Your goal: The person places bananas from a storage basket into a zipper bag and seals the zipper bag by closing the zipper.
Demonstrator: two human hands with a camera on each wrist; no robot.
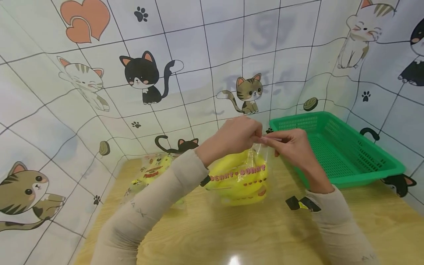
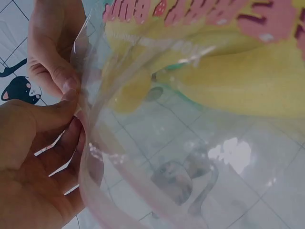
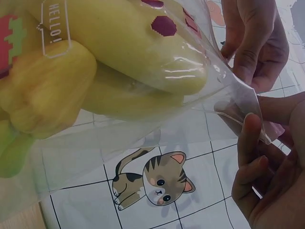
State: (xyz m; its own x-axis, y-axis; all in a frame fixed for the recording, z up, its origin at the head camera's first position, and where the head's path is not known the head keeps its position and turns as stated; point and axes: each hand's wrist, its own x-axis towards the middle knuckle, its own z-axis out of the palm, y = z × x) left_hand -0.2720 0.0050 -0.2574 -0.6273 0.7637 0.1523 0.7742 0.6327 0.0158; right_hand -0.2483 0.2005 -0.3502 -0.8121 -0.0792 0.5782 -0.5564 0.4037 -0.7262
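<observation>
A clear plastic zip bag [image 1: 236, 176] with pink lettering hangs upright over the wooden table, its mouth at the top. Several yellow things fill it: long smooth banana-like ones [image 3: 138, 57] and a lumpy yellow piece with an orange tint [image 3: 52, 90]. My left hand [image 1: 240, 134] pinches the bag's top edge between thumb and fingers. Close beside it, my right hand [image 1: 291, 145] pinches the same edge with thumb and fingertips. The left wrist view shows the pinkish rim strip [image 2: 93, 191] running down from the fingers.
A second clear printed bag [image 1: 154, 173] with yellow contents lies at the table's back left, partly behind my left sleeve. On the right stands a green plastic basket [image 1: 357, 180] with perforated walls. A cat-patterned sheet [image 1: 185, 40] covers the wall behind the wooden table [image 1: 205, 235].
</observation>
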